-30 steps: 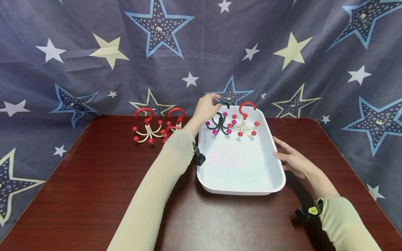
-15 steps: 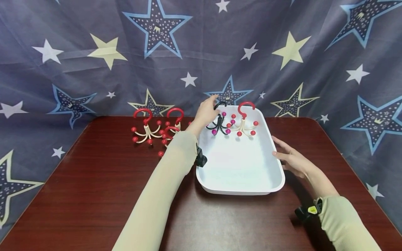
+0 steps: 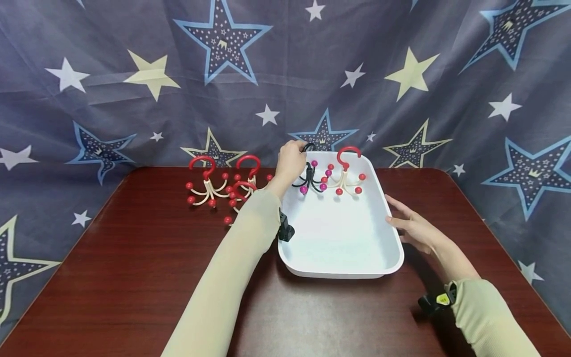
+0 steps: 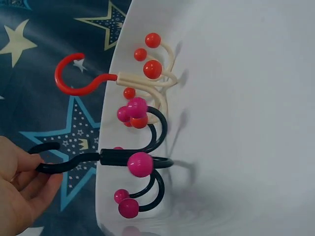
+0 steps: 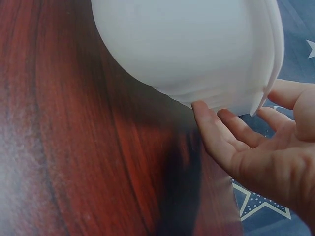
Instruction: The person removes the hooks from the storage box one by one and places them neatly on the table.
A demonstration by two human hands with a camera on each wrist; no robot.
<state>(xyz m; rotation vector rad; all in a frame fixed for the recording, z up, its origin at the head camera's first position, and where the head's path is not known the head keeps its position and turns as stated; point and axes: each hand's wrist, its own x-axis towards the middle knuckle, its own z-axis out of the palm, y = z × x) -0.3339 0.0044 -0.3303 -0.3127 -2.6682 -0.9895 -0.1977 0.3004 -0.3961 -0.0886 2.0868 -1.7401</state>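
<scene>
A black multi-arm hook hanger (image 3: pixel 310 176) with magenta ball tips hangs over the far end of the white tray (image 3: pixel 339 233). My left hand (image 3: pixel 291 161) pinches its curved top, seen closely in the left wrist view, where the hand (image 4: pixel 24 184) stays outside the rim. Right beside it in the tray is a cream hook hanger (image 3: pixel 344 178) with a red hook and red balls; some of their arms overlap in view. My right hand (image 3: pixel 417 228) holds the tray's right side, thumb at the rim and fingers (image 5: pixel 211 130) against the outer wall.
Several cream hangers with red hooks, such as the leftmost hanger (image 3: pixel 209 186), stand left of the tray on the brown table (image 3: pixel 147 258). The left forearm partly hides them. A star-patterned cloth (image 3: pixel 267 74) hangs behind the table.
My left hand has lowered a little, and the black hanger has shifted slightly left within the tray. The right hand keeps its place at the tray's side.
</scene>
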